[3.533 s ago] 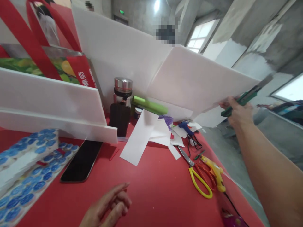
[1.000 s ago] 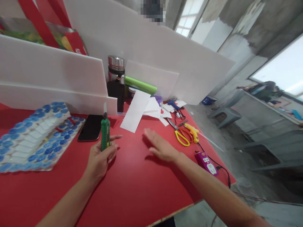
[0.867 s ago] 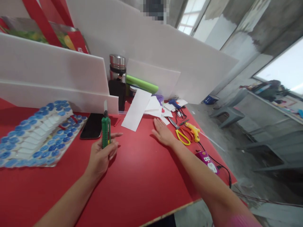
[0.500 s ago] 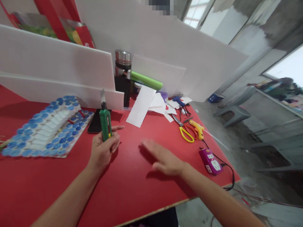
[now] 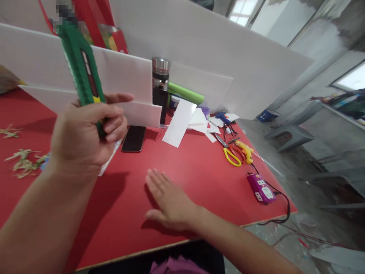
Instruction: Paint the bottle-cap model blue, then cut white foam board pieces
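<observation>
Raised close to the camera on the left, my left hand [image 5: 88, 133] is closed around a green utility knife [image 5: 82, 68]; pixel blocks cover the knife's upper end. My right hand [image 5: 171, 201] is spread palm down at the red tabletop [image 5: 205, 182], with nothing in it. Behind my left hand, the blue-dotted white piece is mostly hidden; only a strip of its edge [image 5: 111, 158] shows. A black phone [image 5: 134, 139] lies just right of that hand.
White boards [image 5: 128, 76] stand along the back, beside a steel flask [image 5: 161, 72] and a green roll [image 5: 185, 93]. White paper [image 5: 179, 123], yellow-handled scissors [image 5: 232, 156], a yellow glue gun [image 5: 245, 150] and a purple power socket [image 5: 261, 189] sit toward the right. Dried stalks [image 5: 25, 161] lie left.
My left hand has lifted the utility knife up and leftward, nearer the camera, now covering the blue-dotted piece. My right hand has shifted left and toward the near edge. The view has turned slightly.
</observation>
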A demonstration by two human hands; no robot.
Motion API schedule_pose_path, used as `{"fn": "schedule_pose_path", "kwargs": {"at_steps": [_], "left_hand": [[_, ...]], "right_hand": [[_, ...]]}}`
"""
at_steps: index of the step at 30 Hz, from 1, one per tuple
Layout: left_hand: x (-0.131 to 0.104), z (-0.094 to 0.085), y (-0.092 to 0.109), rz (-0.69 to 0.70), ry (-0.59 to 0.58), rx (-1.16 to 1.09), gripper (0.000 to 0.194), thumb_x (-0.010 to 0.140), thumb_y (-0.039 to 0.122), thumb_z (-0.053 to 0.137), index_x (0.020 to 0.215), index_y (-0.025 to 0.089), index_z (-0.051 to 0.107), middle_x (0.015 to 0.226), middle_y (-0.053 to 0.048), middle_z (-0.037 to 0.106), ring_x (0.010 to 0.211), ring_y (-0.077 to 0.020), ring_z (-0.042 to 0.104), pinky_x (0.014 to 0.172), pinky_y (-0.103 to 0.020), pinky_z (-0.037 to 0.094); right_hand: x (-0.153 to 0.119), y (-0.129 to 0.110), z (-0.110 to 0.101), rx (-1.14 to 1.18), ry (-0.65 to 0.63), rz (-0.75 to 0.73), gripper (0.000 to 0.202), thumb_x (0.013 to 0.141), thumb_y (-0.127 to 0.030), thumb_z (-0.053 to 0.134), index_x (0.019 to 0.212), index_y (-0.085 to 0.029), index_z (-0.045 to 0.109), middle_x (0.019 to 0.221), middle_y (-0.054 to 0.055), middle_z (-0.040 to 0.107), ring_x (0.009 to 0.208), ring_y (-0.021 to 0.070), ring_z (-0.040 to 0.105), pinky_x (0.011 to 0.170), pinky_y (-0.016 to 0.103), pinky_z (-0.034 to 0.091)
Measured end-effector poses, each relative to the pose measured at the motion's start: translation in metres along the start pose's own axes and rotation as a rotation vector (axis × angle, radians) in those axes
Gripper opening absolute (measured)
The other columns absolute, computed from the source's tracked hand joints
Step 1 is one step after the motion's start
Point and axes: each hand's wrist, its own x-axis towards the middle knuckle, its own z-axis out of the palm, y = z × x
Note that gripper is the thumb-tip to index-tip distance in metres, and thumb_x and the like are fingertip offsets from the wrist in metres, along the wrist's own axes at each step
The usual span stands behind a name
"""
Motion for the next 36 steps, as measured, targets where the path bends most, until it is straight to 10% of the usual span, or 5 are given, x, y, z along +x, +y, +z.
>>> {"fn": "schedule_pose_path", "kwargs": {"at_steps": [7,11,19,27,36], "left_hand": [[0.004,0.000,0.014,0.077,-0.015,0.069,0.030,0.081,-0.008,0.046,0.096,0.001,0.071,0.044,0.009,0.035,0.036,-0.0021,0.032,0.042,-0.014,0.021],[0.004,-0.004,0.004,0.025,-0.028,0.039,0.025,0.077,0.000,0.058,0.097,0.002,0.073,0.042,0.008,0.036,0.036,-0.0035,0.028,0.038,-0.019,0.018],[-0.002,-0.017,-0.021,-0.052,0.027,0.083,0.024,0.074,0.008,0.070,0.098,0.006,0.076,0.042,0.008,0.038,0.038,-0.0053,0.028,0.040,-0.023,0.019],[-0.006,-0.014,-0.066,-0.109,-0.006,0.171,0.026,0.075,0.014,0.071,0.100,0.010,0.077,0.044,0.008,0.043,0.040,-0.0070,0.033,0.043,-0.025,0.022],[-0.015,-0.031,-0.108,-0.175,0.010,0.225,0.026,0.068,0.019,0.070,0.093,0.015,0.074,0.044,0.010,0.042,0.040,-0.0072,0.033,0.043,-0.023,0.026]], "right_hand": [[0.078,-0.068,0.053,-0.175,-0.051,-0.276,0.097,0.101,-0.077,0.040,0.163,-0.003,0.035,0.174,0.013,0.033,0.164,0.0258,0.022,0.138,0.046,0.010],[0.090,-0.048,0.048,-0.094,0.035,-0.010,0.108,0.099,-0.083,0.036,0.165,0.002,0.029,0.175,0.020,0.022,0.166,0.0305,0.012,0.137,0.048,0.004],[0.025,0.008,0.007,-0.034,0.139,0.563,0.113,0.098,-0.083,0.036,0.165,0.008,0.026,0.173,0.028,0.007,0.164,0.0402,-0.004,0.134,0.065,0.002],[0.119,-0.002,0.022,-0.074,0.121,0.481,0.117,0.099,-0.082,0.035,0.165,0.012,0.015,0.173,0.030,-0.001,0.164,0.0385,-0.010,0.135,0.056,-0.007],[0.007,0.051,0.001,-0.151,0.232,0.852,0.117,0.097,-0.082,0.038,0.163,0.014,0.024,0.171,0.036,0.010,0.163,0.0469,0.000,0.131,0.069,-0.004]]}}
